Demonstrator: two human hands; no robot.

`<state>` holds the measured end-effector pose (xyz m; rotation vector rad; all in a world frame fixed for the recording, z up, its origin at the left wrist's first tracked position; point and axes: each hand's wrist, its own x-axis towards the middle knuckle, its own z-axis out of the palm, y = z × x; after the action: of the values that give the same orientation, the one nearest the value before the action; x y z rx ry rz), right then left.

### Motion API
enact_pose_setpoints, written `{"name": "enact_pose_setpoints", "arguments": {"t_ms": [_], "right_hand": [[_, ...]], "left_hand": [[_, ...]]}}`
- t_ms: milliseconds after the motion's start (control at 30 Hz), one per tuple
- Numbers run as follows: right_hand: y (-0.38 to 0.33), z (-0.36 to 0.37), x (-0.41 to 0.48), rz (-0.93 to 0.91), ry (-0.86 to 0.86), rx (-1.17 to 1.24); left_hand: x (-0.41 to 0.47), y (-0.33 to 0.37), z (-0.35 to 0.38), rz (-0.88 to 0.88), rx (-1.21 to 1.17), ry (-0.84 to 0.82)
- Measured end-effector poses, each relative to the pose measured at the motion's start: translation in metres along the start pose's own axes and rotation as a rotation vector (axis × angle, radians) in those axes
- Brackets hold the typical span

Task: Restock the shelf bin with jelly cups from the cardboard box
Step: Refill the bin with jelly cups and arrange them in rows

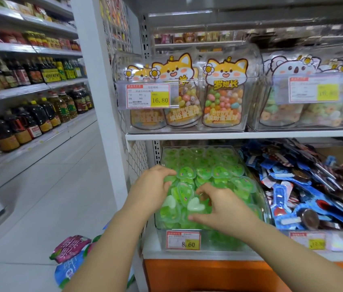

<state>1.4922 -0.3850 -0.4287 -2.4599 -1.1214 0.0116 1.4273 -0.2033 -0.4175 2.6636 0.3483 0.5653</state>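
While the person is leaning in with both arms, shelf bin (229,241): sitting right under both sets of fingers, clear-walled and heaped nearly to the rim.
Jelly cups (221,171): green heart-shaped ones, lying piled in the bin beneath, between and beyond the fingertips.
Pale white hearts (195,204): two are showing in the heap, one in the gap between the right thumb and forefinger, the other just beside the left hand's lower fingers.
Left hand (151,186): resting on the left side of the pile, back upward.
Left fingers (166,170): lying close together and bending down over the cups, touching them; I cannot tell whether they are gripping one.
Right hand (223,207): arching over the middle of the heap, near the left hand but apart from it.
Right fingers (203,187): spreading apart like a claw, tips touching the cups, thumb reaching out toward the left along the near side; nothing is being pinched.
Price tag (183,240): hanging on the bin's front, below the right thumb, reading 8.60.
Blue packets (303,186): spilling in a heap beyond the right hand's little-finger side.
Candy bags (223,98): standing up above the fingertips, cartoon dog heads on top.
Oil bottles (40,114): standing in rows well away past the left hand's outer side.
Floor packets (71,247): lying low, below the left forearm.
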Motion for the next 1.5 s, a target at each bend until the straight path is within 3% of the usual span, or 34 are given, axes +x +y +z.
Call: {"name": "enact_pose_setpoints", "arguments": {"t_ms": [367,433,533,700,833,967,1100,1267,1500], "right_hand": [[0.0,-0.012,-0.006,0.045,0.1,0.108],[0.013,-0.031,-0.008,0.086,0.204,0.254],[0.037,-0.056,-0.01,0.195,0.339,0.694],[0.05,-0.055,-0.017,0.295,0.255,1.2],[0.047,-0.053,-0.022,0.288,0.153,1.334],[0.048,-0.054,-0.021,0.296,0.097,1.41],[0.051,-0.056,-0.022,0.295,0.106,1.371],[0.079,-0.076,-0.032,0.293,0.457,0.651],[0.08,-0.068,-0.035,0.258,0.363,0.567]], "left_hand": [[-0.018,0.021,0.005,0.043,-0.015,0.006],[-0.017,0.027,0.001,0.069,-0.046,0.036],[-0.012,0.042,-0.003,0.109,-0.125,0.075],[-0.008,0.077,0.013,0.083,-0.373,-0.064],[-0.008,0.093,0.032,-0.052,-0.707,-0.255],[-0.003,0.1,0.036,-0.157,-0.931,-0.165],[0.001,0.104,0.04,-0.235,-1.078,-0.188],[0.004,0.094,0.049,-0.43,-1.031,-0.138],[0.006,0.097,0.064,-0.447,-0.906,-0.17]]}}
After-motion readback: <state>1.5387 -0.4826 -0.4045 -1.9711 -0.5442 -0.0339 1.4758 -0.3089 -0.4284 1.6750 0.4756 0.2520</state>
